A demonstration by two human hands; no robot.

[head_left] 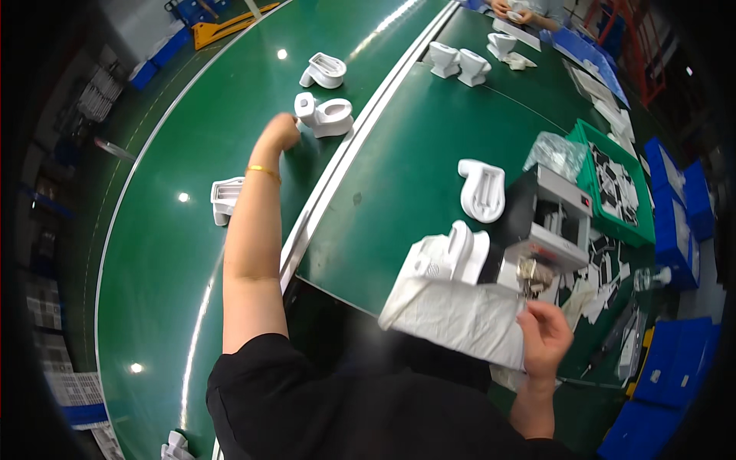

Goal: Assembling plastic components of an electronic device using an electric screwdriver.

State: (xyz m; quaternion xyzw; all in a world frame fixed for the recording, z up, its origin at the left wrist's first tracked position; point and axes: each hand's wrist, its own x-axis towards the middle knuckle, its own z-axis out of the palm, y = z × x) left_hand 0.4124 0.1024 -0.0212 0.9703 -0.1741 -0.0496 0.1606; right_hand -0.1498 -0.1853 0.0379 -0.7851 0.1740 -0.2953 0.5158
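On the green belt, my left hand (282, 133) is beside a small white toilet-shaped piece (331, 116), at its tank side. Its fingers are curled downward and mostly hidden, so I cannot see whether they grip the piece. My right hand (546, 337) is closed, thumb against fingers, at the right corner of a white, crinkled, cloth-like sheet (464, 320). That sheet hangs over the table's near edge. On its far end another white toilet piece (469, 253) lies on its side.
More white toilet pieces lie on the belt (324, 70) and on the table (483, 190). To the right are a grey-black boxy device (548, 218), clear plastic wrap (553, 153) and a green crate (640, 222) of scraps. Across the table a co-worker's hands (512, 11) handle a white piece.
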